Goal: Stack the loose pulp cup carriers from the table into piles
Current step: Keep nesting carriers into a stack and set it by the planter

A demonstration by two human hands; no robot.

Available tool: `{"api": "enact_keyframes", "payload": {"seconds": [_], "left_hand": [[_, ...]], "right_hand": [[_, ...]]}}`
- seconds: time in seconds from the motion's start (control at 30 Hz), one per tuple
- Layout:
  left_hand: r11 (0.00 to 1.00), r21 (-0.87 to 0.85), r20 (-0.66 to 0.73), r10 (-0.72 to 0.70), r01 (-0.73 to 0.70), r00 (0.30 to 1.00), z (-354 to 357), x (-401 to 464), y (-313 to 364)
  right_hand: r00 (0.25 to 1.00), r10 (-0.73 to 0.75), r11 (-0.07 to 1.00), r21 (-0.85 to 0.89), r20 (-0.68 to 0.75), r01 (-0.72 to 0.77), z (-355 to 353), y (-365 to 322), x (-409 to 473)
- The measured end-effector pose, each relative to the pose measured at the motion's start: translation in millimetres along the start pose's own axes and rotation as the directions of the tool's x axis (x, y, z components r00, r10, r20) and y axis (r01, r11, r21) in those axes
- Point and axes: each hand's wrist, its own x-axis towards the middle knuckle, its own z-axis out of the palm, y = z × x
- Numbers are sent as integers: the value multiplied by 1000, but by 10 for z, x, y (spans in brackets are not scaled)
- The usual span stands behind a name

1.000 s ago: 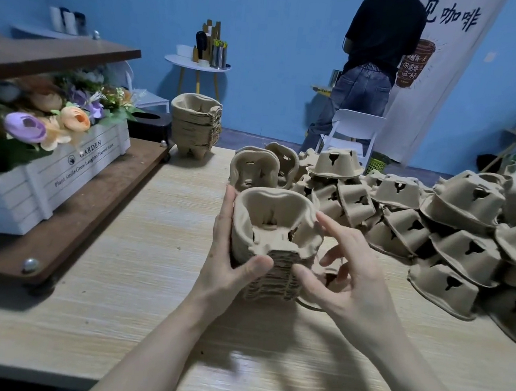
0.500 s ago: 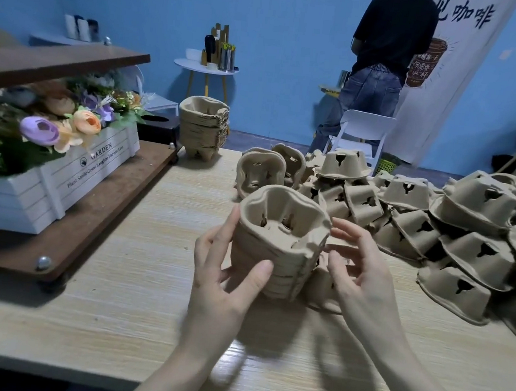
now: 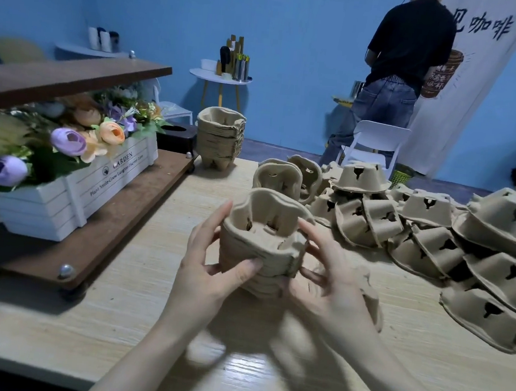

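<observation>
While clasped from both sides, held stack of carriers (image 3: 264, 243) sits between the two hands, open cups facing up and tilted a little toward the camera. Left hand (image 3: 211, 272) wrapped around the stack's near-left side: thumb pressed on the layered edges at the front, fingers curled up along the left wall. Right hand (image 3: 333, 284) curled against the right side and under the lower rims, fingertips touching the stack's right edge. Whether the stack's base touches the wooden table (image 3: 112, 323) cannot be told; hidden by the hands. Just behind the right hand, one loose carrier (image 3: 373, 297), partly covered. Beyond the grip, two carriers (image 3: 280, 178) standing on edge. To the right, spread across the table, heap of loose carriers (image 3: 466, 240) lying mostly upside down, overlapping. Farther back on the left, finished pile (image 3: 219, 138) standing upright near the table's far edge. Along the left, brown shelf unit (image 3: 116, 213) carrying white flower box (image 3: 70, 196). In the background, person (image 3: 401, 67) facing away beside white chair (image 3: 375, 143).
</observation>
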Motion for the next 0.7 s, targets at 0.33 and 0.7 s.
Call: {"api": "enact_keyframes", "payload": {"seconds": [0.33, 0.7], "left_hand": [[983, 175, -147, 81, -55, 986, -517, 914, -340], [975, 223, -224, 56, -5, 973, -659, 1862, -807]], "right_hand": [[994, 10, 998, -68, 104, -3, 659, 230, 1277], [987, 93, 977, -205, 129, -65, 1022, 414, 2309]]}}
